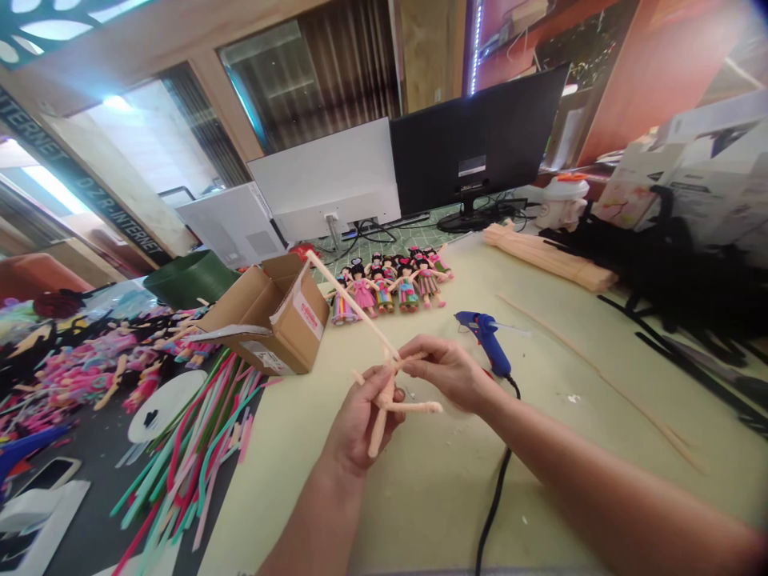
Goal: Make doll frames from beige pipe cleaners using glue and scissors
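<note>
A beige figure of fuzzy stems is held at the centre, over the pale green table. My left hand is closed around its body from below. Between the thumb and fingers of my right hand is a beige stem at the upper part of the figure. One long beige stem sticks up and to the left from it, and a shorter limb with a curled end points right. A blue glue gun lies beyond my right hand, its black cord running toward the front edge.
Small dolls stand in rows at the back, beside an open cardboard box. Coloured stems and more doll parts are heaped left. A beige stem bundle, a loose stem and black stems lie right. Monitors stand behind.
</note>
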`<action>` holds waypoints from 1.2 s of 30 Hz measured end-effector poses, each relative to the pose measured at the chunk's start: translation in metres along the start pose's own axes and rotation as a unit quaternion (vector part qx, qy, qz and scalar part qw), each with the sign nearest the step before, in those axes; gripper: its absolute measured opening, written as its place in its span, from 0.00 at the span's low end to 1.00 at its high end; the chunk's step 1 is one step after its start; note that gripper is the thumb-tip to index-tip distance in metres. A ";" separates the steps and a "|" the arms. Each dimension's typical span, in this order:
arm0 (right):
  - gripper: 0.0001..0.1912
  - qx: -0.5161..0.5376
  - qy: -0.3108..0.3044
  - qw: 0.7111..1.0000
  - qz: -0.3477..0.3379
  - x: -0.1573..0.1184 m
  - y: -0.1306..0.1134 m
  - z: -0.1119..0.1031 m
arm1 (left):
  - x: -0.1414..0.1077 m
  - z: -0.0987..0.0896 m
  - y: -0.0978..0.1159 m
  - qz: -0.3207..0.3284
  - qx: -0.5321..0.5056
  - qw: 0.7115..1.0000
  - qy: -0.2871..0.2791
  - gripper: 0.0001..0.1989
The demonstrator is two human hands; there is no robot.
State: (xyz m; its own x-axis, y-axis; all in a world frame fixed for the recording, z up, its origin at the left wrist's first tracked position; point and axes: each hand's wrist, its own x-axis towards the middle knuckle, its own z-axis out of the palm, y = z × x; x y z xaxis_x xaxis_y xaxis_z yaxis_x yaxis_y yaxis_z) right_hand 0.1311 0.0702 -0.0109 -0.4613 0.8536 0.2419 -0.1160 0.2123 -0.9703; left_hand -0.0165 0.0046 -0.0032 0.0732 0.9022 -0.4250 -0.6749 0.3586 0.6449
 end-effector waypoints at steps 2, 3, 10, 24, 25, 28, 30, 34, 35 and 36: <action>0.05 -0.008 -0.003 1.000 -0.022 -0.001 -0.001 0.001 | -0.002 0.002 0.001 -0.017 -0.019 1.000 -0.012 0.06; 0.05 -0.015 -0.002 0.999 -0.031 -0.002 -0.002 0.001 | -0.003 0.003 0.001 -0.023 -0.028 0.999 -0.021 0.06; 0.06 -0.084 0.042 0.996 -0.001 -0.002 -0.005 0.003 | 0.001 0.000 0.002 -0.007 -0.024 0.999 -0.038 0.13; 0.12 0.059 0.045 0.985 0.156 0.000 0.007 0.000 | -0.007 -0.012 0.013 0.433 0.580 0.688 -0.042 0.17; 0.12 0.067 0.026 0.985 0.156 0.000 0.007 0.002 | -0.006 -0.011 0.010 0.426 0.565 0.706 -0.024 0.14; 0.12 0.101 -0.017 0.983 0.149 -0.002 0.002 0.004 | -0.004 -0.010 0.005 0.391 0.512 0.764 0.043 0.09; 0.13 0.128 -0.030 0.981 0.145 -0.002 -0.001 0.005 | -0.002 -0.010 0.005 0.358 0.472 0.803 0.063 0.09; 0.13 0.172 -0.027 0.972 0.156 -0.003 -0.002 0.006 | -0.001 -0.007 0.008 0.313 0.404 0.857 0.074 0.10; 0.13 0.177 -0.022 0.971 0.160 -0.003 -0.001 0.006 | -0.001 -0.006 0.009 0.305 0.394 0.864 0.072 0.10; 0.13 0.180 -0.016 0.970 0.163 -0.003 -0.001 0.006 | -0.001 -0.005 0.009 0.298 0.384 0.871 0.068 0.10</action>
State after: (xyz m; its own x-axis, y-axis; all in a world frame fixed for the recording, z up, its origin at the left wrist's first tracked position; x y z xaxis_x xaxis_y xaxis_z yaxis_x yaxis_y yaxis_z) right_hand 0.1269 0.0643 -0.0106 -0.5519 0.8308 -0.0720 -0.2570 -0.2516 -0.9331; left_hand -0.0268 0.0054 -0.0002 -0.2459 0.9648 0.0935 0.1315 -0.0623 0.9893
